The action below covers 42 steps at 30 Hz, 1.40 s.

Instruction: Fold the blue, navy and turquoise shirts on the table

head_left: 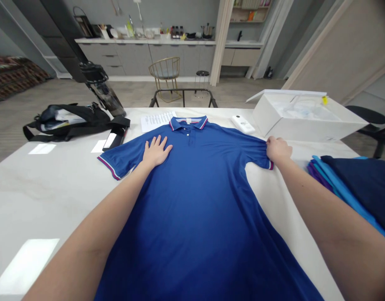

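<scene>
Seen from the head camera, the only view: a blue polo shirt (pixel 192 196), laid front up across the middle of the white table (pixel 54 179), collar (pixel 188 121) toward the far edge, body running toward the near side and out of sight at the bottom. Far along in the spreading, to judge by the cloth: collar opened out evenly, front mostly smooth, left sleeve (pixel 125 155) stretched toward the left edge. Left over, apparently: slack folds below the right armpit and down the right side, plus creases in the right sleeve (pixel 253 151). Cannot tell the lie of the hem, out of view.

Rests the left hand (pixel 156 152) palm down on the chest near the left shoulder, fingers spread, gripping nothing. Pinches the right sleeve close to its cuff with the right hand (pixel 278 149), fingers closed on the cloth.

By the far left corner: a black bag (pixel 67 119), a dark bottle (pixel 109 94) just behind, a small black case (pixel 117 139) near the left sleeve. Along the far edge: a printed sheet (pixel 155 121) beside the collar and a white device (pixel 243 124) beyond the right shoulder. At the far right corner: an open white box (pixel 305 130), close to the right sleeve and likely to hinder any stretch that way. Toward the right edge: a stack of folded clothes (pixel 361 179), alongside the right forearm.
</scene>
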Each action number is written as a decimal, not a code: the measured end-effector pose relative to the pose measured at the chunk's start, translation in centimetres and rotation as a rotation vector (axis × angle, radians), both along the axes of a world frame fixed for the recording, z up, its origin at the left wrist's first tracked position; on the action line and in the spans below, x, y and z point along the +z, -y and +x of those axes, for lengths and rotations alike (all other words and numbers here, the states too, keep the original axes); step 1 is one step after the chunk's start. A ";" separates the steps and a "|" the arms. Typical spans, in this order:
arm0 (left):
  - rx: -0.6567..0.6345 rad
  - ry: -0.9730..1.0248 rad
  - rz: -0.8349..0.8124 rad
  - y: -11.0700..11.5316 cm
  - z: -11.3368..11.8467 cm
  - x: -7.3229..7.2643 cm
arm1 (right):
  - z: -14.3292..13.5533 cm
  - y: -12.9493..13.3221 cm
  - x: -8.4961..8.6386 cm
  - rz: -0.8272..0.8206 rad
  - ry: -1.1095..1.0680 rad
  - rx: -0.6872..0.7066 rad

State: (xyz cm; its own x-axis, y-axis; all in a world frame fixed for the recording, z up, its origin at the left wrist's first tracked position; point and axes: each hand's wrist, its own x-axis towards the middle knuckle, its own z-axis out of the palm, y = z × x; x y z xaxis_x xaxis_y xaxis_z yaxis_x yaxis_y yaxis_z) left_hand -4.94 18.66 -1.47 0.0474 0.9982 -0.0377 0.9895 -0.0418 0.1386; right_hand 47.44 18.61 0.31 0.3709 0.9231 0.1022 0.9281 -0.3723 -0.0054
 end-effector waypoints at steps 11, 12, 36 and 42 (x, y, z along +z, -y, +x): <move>-0.047 0.004 0.027 3.1 1.8 0.3 | -8.9 4.7 1.3 0.221 -0.032 0.408; -0.064 0.001 0.030 3.9 2.1 0.4 | -10.5 6.0 1.4 0.199 -0.050 0.484; -0.308 0.068 0.118 29.2 6.1 1.2 | -11.6 25.9 -0.3 0.061 -0.089 0.447; -0.377 0.093 0.150 33.5 6.7 1.5 | -15.3 32.7 0.1 0.109 -0.153 0.757</move>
State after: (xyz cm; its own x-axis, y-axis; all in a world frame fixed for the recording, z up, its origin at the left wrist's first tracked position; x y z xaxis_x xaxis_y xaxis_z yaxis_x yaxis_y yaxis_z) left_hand 1.75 -14.80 0.05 0.4067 0.9045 0.1284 0.8848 -0.4250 0.1911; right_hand 32.12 -14.08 0.40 -0.3389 0.9182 0.2049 0.9152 0.3722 -0.1543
